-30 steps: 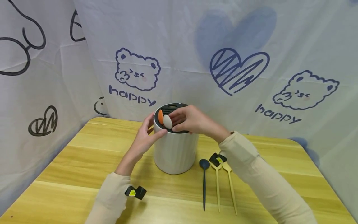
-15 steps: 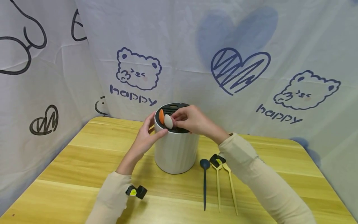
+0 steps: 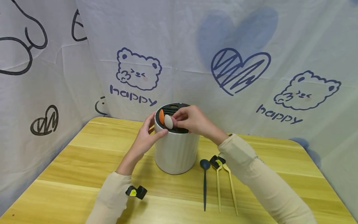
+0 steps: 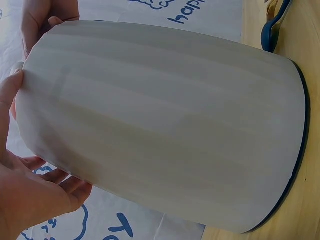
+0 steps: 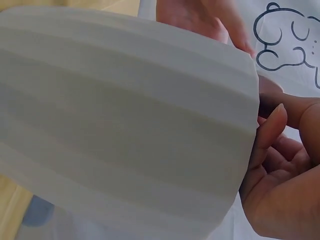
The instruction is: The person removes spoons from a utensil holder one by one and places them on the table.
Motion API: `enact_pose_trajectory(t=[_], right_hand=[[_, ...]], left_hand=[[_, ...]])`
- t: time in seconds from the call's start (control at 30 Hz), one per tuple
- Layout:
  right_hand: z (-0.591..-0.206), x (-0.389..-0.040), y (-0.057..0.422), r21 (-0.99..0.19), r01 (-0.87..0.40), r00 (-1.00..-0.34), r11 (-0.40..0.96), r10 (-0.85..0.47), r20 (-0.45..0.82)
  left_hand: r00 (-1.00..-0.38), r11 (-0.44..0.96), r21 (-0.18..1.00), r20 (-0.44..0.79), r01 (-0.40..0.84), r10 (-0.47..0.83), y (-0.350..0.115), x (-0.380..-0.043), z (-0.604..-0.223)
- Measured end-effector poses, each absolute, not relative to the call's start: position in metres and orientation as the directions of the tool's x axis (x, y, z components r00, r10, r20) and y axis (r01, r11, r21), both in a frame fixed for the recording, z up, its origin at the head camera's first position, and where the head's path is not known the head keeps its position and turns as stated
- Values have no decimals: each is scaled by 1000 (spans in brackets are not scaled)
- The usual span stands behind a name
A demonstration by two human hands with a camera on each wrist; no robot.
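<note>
In the head view, a ribbed white utensil holder (image 3: 176, 152) with a slotted black lid (image 3: 179, 128) stands upright on the table. An orange spoon (image 3: 161, 117) and a white spoon (image 3: 168, 122) stick up from the lid's left side. Beside them my right hand (image 3: 193, 119) pinches the head of a pink spoon (image 3: 174, 121), mostly covered by the fingers. My left hand (image 3: 145, 137) grips the holder's upper left side, thumb at the front rim. Fingers of that hand (image 4: 70, 190) bend round the holder's wall in the left wrist view. Spoon handles are hidden inside.
Right of the holder lie a dark blue spoon (image 3: 205, 165) and two pale yellow utensils (image 3: 218, 186), their upper ends partly behind the right wrist's camera (image 3: 217, 162). A white printed cloth (image 3: 184, 62) hangs behind the wooden table (image 3: 84, 168).
My right thumb and fingertips have drawn together on the pink spoon, which now shows beside the white one. The left hand keeps its grip on the holder.
</note>
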State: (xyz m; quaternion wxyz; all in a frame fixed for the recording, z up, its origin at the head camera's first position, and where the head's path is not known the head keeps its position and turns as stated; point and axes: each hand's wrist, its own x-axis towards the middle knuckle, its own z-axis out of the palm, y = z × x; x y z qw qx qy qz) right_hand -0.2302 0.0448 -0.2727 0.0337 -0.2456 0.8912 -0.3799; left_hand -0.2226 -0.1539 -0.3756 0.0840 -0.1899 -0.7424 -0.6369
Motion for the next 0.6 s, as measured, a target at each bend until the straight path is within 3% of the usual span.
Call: enact_pose_trajectory(t=[0.27,0.6], right_hand=[[-269,-235,47,-782,-301,-912,547,-405,67],[-264,-233,48,-742,-327,-893,585,-449,40]], left_hand=[[-913,117,913,367,390,179,-153,-221,-374],[-913,117,913,370,392,172,-153,-221,-374]])
